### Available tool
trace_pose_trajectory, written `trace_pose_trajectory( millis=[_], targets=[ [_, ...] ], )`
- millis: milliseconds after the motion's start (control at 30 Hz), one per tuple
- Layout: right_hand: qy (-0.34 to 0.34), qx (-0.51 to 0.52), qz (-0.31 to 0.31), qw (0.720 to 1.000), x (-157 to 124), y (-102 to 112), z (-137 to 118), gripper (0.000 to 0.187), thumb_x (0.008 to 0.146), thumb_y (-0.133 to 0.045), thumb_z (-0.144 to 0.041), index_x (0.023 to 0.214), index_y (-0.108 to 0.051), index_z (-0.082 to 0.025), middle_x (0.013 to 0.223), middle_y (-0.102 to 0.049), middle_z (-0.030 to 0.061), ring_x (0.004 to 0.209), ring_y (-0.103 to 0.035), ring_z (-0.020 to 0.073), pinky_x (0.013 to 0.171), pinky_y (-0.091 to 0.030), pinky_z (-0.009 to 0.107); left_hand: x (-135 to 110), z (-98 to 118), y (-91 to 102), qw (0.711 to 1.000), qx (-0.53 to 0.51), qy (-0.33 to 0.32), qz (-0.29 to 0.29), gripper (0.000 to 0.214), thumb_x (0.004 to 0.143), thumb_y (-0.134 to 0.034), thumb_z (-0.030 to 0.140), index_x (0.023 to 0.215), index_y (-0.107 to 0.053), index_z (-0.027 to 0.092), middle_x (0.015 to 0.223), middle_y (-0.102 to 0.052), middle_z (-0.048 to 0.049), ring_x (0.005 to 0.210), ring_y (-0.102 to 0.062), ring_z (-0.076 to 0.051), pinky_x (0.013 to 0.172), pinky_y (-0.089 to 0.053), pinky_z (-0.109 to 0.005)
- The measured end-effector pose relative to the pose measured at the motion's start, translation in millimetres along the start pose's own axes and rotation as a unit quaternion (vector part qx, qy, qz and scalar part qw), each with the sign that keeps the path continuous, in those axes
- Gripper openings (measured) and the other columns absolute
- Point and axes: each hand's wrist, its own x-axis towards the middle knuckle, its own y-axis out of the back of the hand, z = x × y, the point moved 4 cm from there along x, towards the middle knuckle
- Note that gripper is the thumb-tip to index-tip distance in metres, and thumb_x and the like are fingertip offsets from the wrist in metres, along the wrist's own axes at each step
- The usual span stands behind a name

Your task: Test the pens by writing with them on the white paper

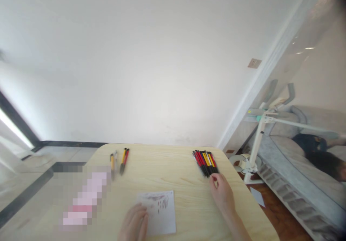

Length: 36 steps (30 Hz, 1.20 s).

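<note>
A white sheet of paper (164, 219) with dark scribbles and a few reddish marks lies near the table's front. My left hand (133, 221) rests over its left edge, fingers loosely stretched and lying on it. On the right, a row of pens (205, 163) in red, yellow, black and white lies side by side. My right hand (222, 194) is at the near ends of this row, thumb and forefinger pinched at a pen end; which pen is hidden. At the far left lie a yellow pen (124, 156), a red pen (126, 158) and a blurred orange-yellow pen (112, 161).
The pale wooden table (159, 165) has rounded corners and stands against a white wall (151, 71). A pixelated pinkish patch covers its left side. To the right are a white exercise frame (255, 147) and a grey sofa (286, 150) with a person (321, 158) on it.
</note>
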Motion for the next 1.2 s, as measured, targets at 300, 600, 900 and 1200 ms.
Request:
trace_pose_trajectory(
  millis=[300,600,900,1200],
  targets=[
    [0.059,0.055,-0.129,0.988,-43.1,-14.6,-20.0,0.017,0.078,-0.041,-0.032,0.077,-0.055,-0.021,0.076,-0.059,0.0027,0.063,-0.056,0.0150,0.056,-0.042,0.023,49.6,12.0,39.2,0.992,0.093,0.077,-0.035,0.017,0.079,-0.046,0.029,0.088,-0.056,0.019,0.093,-0.062,-0.0089,0.092,-0.056,-0.021,0.078,-0.047,-0.033],
    [0.077,0.046,-0.157,0.983,-49.5,-18.5,-18.1,0.020,0.081,-0.039,-0.032,0.081,-0.057,-0.024,0.082,-0.061,0.0043,0.070,-0.059,0.0177,0.061,-0.044,0.026,142.0,-40.8,64.0,0.908,0.320,0.225,-0.152,0.031,0.083,-0.028,0.040,0.084,-0.052,0.021,0.081,-0.064,-0.0065,0.071,-0.059,-0.020,0.060,-0.041,-0.030],
    [0.069,0.034,-0.155,0.985,-47.7,-14.7,-22.2,0.021,0.082,-0.037,-0.030,0.085,-0.056,-0.023,0.085,-0.061,0.0050,0.072,-0.059,0.0177,0.064,-0.045,0.027,159.5,-79.5,25.3,0.837,0.415,0.239,-0.263,0.039,0.083,-0.027,0.033,0.097,-0.055,0.008,0.080,-0.064,-0.0210,0.078,-0.061,-0.032,0.067,-0.040,-0.043],
    [0.070,0.051,-0.145,0.986,-46.5,-20.8,-15.5,0.020,0.080,-0.040,-0.033,0.080,-0.057,-0.024,0.082,-0.063,0.0049,0.073,-0.061,0.0177,0.061,-0.048,0.024,162.9,-79.3,15.4,0.846,0.393,0.247,-0.262,0.051,0.080,-0.028,0.046,0.092,-0.061,0.009,0.086,-0.064,-0.0210,0.085,-0.059,-0.033,0.071,-0.040,-0.043]
  ],
)
